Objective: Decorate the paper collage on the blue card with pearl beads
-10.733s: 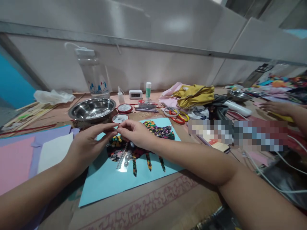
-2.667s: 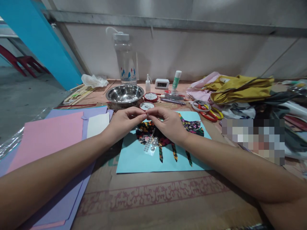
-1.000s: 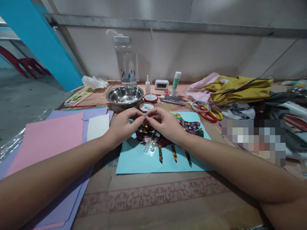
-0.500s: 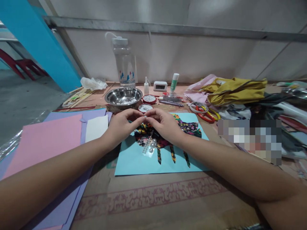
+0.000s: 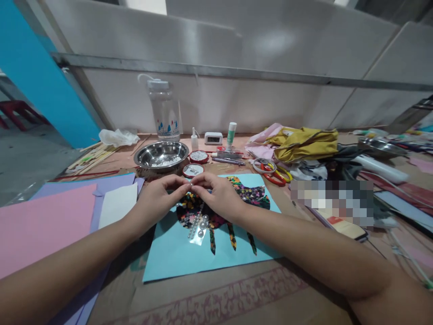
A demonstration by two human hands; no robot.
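Note:
My left hand [image 5: 157,196] and my right hand [image 5: 219,196] meet fingertip to fingertip, both closed in a pinch. Between them shows a tiny whitish bead [image 5: 191,183], seemingly a pearl, mostly covered by the fingers. Below lies a light-blue sheet of paper [image 5: 165,259] bearing dark floral fabric cut-outs [image 5: 250,194], partly hidden by my right hand. On the cut-outs rests a clear strip of stick-on pearls [image 5: 199,225], small ones beside larger ones. Just beyond the fingertips stands a small red-rimmed dish [image 5: 193,170] with a few pale pieces in it.
Behind stand a steel bowl [image 5: 162,155], a water bottle [image 5: 165,110], a small glue bottle [image 5: 194,139], a white digital clock [image 5: 213,138] and a glue stick [image 5: 231,135]. Coloured paper [image 5: 50,221] lies left. Scissors [image 5: 274,176] and yellow cloth [image 5: 304,142] are at right.
The camera view has tilted up and shifted right, so everything appears lower and further left. The hands keep the same fingertip-to-fingertip pinch above the cut-outs.

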